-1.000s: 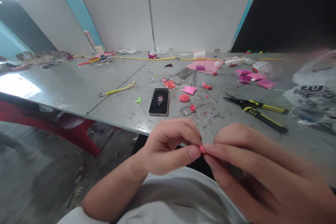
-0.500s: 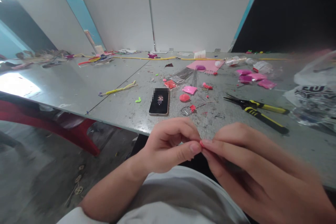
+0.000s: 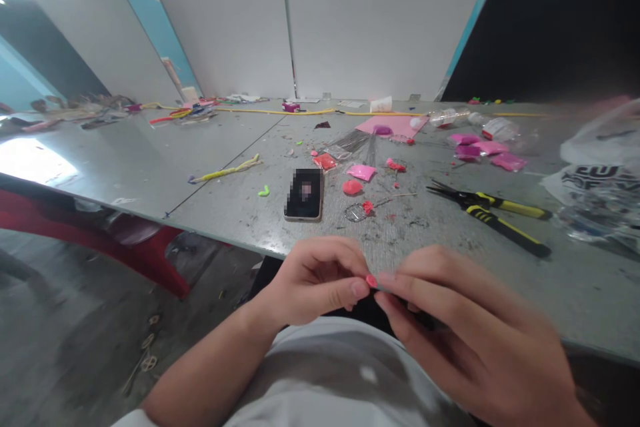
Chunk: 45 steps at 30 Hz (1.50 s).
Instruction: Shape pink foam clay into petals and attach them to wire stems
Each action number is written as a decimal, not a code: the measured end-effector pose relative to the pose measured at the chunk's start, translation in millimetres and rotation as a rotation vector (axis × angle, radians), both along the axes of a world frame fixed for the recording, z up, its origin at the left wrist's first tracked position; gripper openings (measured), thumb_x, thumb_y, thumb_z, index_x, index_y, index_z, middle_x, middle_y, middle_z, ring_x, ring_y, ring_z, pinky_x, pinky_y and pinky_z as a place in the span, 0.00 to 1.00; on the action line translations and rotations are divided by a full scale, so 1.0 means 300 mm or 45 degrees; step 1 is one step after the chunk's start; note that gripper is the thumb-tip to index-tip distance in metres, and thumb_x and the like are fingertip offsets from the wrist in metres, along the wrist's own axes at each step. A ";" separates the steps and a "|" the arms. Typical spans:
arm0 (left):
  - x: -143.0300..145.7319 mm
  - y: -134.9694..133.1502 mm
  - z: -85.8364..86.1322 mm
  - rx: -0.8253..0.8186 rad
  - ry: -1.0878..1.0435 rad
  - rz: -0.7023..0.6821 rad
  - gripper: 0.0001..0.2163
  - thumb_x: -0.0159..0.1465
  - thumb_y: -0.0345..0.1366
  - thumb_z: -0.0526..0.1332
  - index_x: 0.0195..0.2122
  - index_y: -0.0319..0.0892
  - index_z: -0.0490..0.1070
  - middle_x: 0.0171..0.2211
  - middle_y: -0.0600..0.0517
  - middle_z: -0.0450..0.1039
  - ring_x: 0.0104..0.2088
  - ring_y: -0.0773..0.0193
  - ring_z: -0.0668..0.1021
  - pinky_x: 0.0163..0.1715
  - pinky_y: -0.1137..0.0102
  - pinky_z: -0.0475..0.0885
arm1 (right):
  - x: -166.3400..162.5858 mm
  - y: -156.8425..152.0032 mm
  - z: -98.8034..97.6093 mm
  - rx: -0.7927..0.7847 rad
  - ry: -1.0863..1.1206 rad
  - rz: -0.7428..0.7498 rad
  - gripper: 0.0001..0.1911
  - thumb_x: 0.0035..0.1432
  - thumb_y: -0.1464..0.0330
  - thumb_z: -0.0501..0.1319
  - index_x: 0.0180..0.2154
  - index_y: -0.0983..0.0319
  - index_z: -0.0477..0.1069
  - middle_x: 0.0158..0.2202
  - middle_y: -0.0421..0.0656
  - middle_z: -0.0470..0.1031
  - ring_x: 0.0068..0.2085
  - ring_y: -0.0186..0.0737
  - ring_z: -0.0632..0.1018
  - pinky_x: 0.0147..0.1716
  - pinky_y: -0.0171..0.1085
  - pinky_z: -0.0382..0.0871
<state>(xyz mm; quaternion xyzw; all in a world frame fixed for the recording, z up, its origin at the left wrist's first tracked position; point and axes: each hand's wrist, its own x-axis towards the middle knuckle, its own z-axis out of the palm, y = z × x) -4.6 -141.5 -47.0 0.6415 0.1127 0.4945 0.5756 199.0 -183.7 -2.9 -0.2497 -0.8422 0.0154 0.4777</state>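
Low over the table's near edge, my left hand (image 3: 320, 283) is closed, pinching a small coral-red lump of modelling clay (image 3: 371, 281) between thumb and forefinger. My right hand (image 3: 460, 320) comes in from the right, thumb and forefinger drawn together at the lump's right side. A greyish bit shows between those fingertips, too small to name. Beyond the hands lie a larger ball of coral clay (image 3: 352, 187) and a looped wire piece (image 3: 356, 212) with a red clay flower (image 3: 368, 207) on it. A phone (image 3: 304, 195) rests just past my left hand.
Pliers with yellow-black handles (image 3: 493, 213) lie open at the right, near a plastic bag (image 3: 600, 167). Pink packets (image 3: 361, 172), a bundle of thin wires (image 3: 350, 141) and plastic bottles (image 3: 500, 127) are farther back. A red chair (image 3: 160, 260) stands at the left.
Both hands have shifted slightly left and down. The red clay lump shows more now, with the right fingertips drawn back a little from covering it.
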 end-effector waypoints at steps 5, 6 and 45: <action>-0.002 0.008 -0.031 -0.042 -0.072 0.004 0.05 0.65 0.31 0.70 0.37 0.36 0.76 0.33 0.51 0.72 0.24 0.76 0.74 0.23 0.79 0.71 | -0.014 -0.010 -0.081 -0.247 0.234 -0.109 0.13 0.62 0.77 0.67 0.46 0.59 0.73 0.33 0.38 0.76 0.29 0.29 0.76 0.28 0.30 0.74; -0.002 0.008 -0.030 -0.014 -0.082 0.004 0.05 0.65 0.31 0.71 0.37 0.37 0.77 0.33 0.51 0.72 0.24 0.76 0.74 0.24 0.79 0.71 | -0.019 -0.016 -0.100 -0.349 0.296 -0.111 0.12 0.62 0.75 0.67 0.46 0.57 0.73 0.34 0.38 0.76 0.28 0.30 0.76 0.27 0.30 0.74; -0.027 0.007 0.024 0.423 0.298 0.185 0.03 0.64 0.31 0.70 0.35 0.38 0.79 0.30 0.48 0.77 0.27 0.70 0.75 0.27 0.75 0.71 | -0.030 -0.017 -0.082 -0.032 0.078 -0.050 0.15 0.61 0.83 0.62 0.46 0.61 0.73 0.33 0.42 0.77 0.33 0.36 0.78 0.31 0.36 0.77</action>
